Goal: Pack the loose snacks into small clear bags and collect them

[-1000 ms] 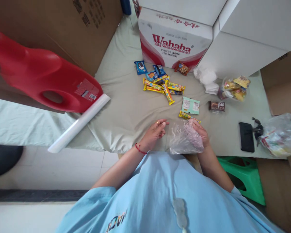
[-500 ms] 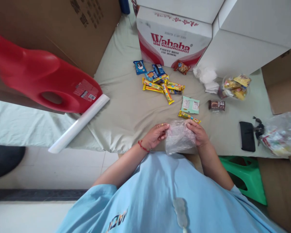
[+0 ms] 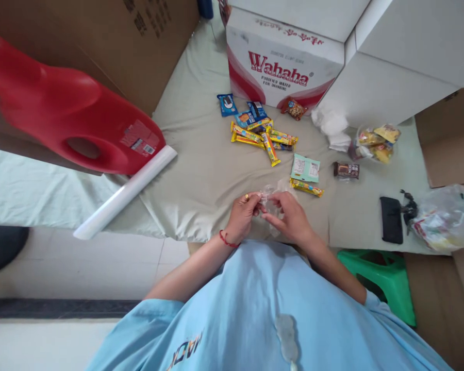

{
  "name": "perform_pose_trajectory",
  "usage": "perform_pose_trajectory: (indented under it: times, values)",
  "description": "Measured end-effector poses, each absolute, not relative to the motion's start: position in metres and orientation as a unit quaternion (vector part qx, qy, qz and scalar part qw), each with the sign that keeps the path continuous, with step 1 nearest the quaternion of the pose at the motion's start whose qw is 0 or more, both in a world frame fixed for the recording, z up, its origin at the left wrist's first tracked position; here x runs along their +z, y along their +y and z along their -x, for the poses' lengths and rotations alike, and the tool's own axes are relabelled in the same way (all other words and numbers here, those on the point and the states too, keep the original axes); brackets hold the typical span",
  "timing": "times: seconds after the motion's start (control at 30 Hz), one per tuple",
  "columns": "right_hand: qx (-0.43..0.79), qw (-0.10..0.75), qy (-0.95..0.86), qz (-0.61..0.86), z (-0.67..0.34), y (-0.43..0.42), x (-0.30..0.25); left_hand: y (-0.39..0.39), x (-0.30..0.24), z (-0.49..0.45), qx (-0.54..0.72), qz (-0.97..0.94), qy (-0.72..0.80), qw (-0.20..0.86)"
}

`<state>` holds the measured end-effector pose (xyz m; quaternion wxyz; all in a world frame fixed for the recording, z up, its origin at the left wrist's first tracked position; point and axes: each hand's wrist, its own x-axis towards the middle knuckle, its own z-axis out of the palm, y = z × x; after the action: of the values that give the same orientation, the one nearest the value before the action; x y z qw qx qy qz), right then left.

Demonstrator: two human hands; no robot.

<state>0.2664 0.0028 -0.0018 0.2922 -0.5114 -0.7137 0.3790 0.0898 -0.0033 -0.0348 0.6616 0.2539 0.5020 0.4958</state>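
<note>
Transparent plastic is seen in the head view: a crumpled bag (image 3: 268, 189) is held just below the middle of the frame, over the near part of the cloth-covered desk (image 3: 201, 180). It is pinched between thumb and fingertips by the left hand (image 3: 244, 212). By the right hand (image 3: 292, 216), thumb spread from curled fingers, it is met on the other side; whether it is gripped there cannot be told. Almost no weight should be expected; limp, slippery, easily torn film is likely, best taken by its edge with a light fingertip pinch.
</note>
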Motion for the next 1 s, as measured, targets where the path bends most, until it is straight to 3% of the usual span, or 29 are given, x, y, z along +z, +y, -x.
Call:
perform_pose_trajectory:
  times: [0.2,0.5,0.73,0.83,1.0]
  values:
    - [0.451,0.279,-0.672,0.517,-0.267,0.008,-0.019,-0.006,-0.047,-0.075,0.525,-0.228,0.554,0.604]
    - [0.574,0.477,-0.385,0.543,-0.290,0.013,-0.016,-0.001,-0.068,-0.063,0.600,-0.160,0.572,0.536]
    - [0.589,0.505,-0.294,0.558,-0.308,0.013,-0.022,0.005,-0.063,-0.047,0.628,-0.134,0.573,0.509]
    - [0.570,0.436,-0.371,0.589,-0.315,0.009,-0.030,0.004,-0.059,-0.044,0.631,-0.135,0.567,0.513]
    - [0.397,0.156,-0.653,0.626,-0.351,0.005,-0.018,0.002,-0.049,-0.041,0.652,-0.126,0.515,0.542]
